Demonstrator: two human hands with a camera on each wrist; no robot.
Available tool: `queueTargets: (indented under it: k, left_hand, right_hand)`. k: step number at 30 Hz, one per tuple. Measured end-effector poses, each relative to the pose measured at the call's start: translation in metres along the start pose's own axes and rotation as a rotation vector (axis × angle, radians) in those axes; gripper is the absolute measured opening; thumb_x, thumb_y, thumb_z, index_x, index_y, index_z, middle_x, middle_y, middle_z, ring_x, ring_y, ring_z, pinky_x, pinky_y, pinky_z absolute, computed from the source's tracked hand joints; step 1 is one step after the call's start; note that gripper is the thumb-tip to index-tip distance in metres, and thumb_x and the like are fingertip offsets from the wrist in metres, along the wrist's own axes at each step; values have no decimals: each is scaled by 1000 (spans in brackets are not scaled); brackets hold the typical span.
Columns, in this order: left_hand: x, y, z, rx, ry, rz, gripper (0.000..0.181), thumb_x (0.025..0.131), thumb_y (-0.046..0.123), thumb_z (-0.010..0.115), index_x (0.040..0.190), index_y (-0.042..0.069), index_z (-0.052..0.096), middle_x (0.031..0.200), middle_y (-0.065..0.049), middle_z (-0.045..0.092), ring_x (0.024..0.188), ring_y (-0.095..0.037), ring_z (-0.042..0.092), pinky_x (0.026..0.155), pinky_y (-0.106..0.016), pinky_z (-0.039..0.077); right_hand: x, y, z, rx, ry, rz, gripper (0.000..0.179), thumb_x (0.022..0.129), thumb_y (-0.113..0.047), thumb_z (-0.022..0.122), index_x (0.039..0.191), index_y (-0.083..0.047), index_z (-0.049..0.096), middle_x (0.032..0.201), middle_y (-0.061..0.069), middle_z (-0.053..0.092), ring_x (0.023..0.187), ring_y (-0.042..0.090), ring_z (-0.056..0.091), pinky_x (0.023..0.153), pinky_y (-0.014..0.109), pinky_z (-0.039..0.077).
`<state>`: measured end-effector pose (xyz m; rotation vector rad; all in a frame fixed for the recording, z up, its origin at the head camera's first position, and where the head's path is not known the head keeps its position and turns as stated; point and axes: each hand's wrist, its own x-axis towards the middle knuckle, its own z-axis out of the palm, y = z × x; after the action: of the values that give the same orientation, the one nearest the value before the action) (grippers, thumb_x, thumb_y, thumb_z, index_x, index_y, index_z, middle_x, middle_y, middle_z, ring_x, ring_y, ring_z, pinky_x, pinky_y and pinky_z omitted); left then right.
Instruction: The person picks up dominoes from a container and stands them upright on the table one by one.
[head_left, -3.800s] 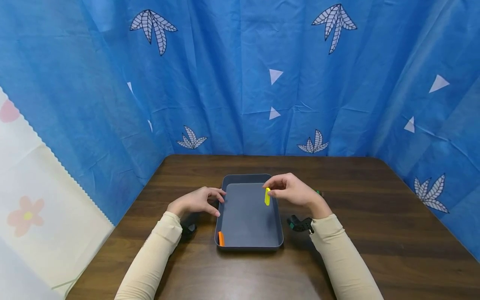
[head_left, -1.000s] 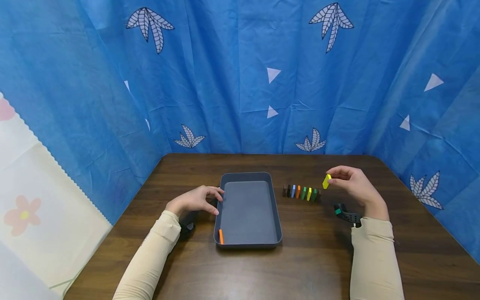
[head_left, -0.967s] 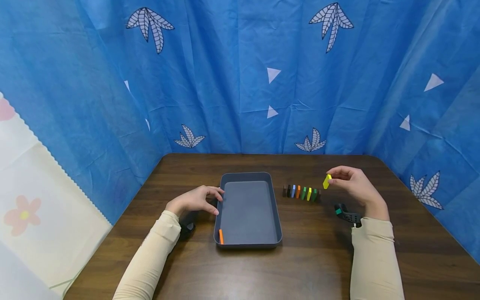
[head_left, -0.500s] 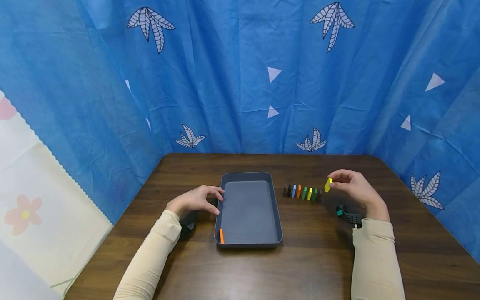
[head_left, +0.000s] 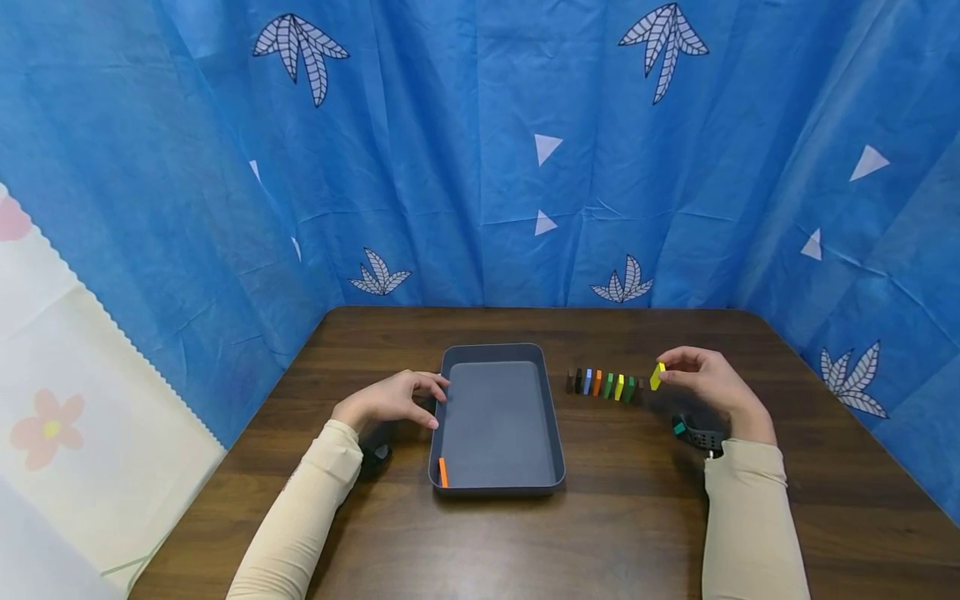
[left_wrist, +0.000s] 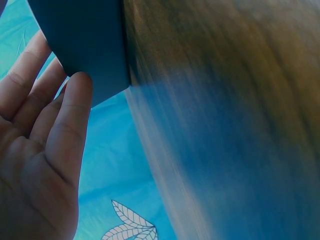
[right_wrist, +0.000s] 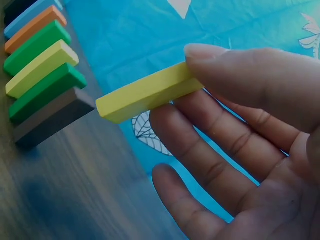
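My right hand (head_left: pixel 708 383) pinches a yellow domino (right_wrist: pixel 145 92) between thumb and fingertips, upright just right of a row of standing dominoes. In the right wrist view it is close to the brown domino (right_wrist: pixel 52 120) that ends the row; contact with the table is not clear. My left hand (head_left: pixel 393 400) rests with relaxed, spread fingers at the left rim of a dark grey tray (head_left: pixel 497 425). The left wrist view shows its thumb and fingertips at the tray's edge (left_wrist: pixel 82 40). An orange domino (head_left: pixel 443 472) leans in the tray's near left corner.
The row holds several dominoes, among them a black one (head_left: pixel 578 382), a blue one (head_left: pixel 588 382), an orange one (head_left: pixel 597 383) and a second yellow one (head_left: pixel 618 387). A blue curtain (head_left: pixel 480 167) hangs behind the wooden table (head_left: pixel 600 533).
My right hand carried the yellow domino from over the tray to the row's right end, then lowered it slightly over the last second. My left hand stayed at the tray's rim.
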<state>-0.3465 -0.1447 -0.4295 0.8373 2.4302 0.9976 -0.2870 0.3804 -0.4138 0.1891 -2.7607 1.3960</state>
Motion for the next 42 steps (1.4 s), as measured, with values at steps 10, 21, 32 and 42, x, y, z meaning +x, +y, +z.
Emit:
queueTargets:
  k: [10, 21, 32, 42]
  left_hand:
    - [0, -1, 1, -4, 8, 5, 38, 81, 25, 85, 113, 11, 71, 151, -10, 50, 139, -38, 48, 112, -53, 43]
    - [0, 0, 1, 10, 7, 33, 38, 81, 23, 85, 113, 8, 71, 151, -14, 50, 139, -38, 46, 112, -52, 43]
    - [0, 0, 0, 25, 11, 35, 38, 81, 24, 85, 113, 9, 72, 150, -13, 51, 140, -38, 46, 111, -52, 44]
    - [-1, 2, 0, 2, 7, 17, 38, 81, 23, 85, 113, 8, 71, 151, -12, 50, 140, -37, 45, 112, -52, 43]
  right_hand:
    - [4, 10, 8, -23, -5, 12, 38, 97, -19, 67, 126, 5, 60, 114, 17, 65, 96, 19, 61, 88, 23, 52]
    - [7, 20, 15, -17, -18, 29, 35, 97, -14, 66, 125, 6, 59, 112, 16, 65, 94, 18, 60, 90, 29, 53]
    - [10, 23, 20, 3, -45, 33, 33, 96, -12, 67, 122, 7, 60, 111, 18, 64, 91, 18, 60, 81, 23, 54]
    - [10, 25, 23, 10, -64, 44, 32, 96, -12, 67, 120, 8, 60, 107, 16, 66, 89, 16, 59, 79, 25, 55]
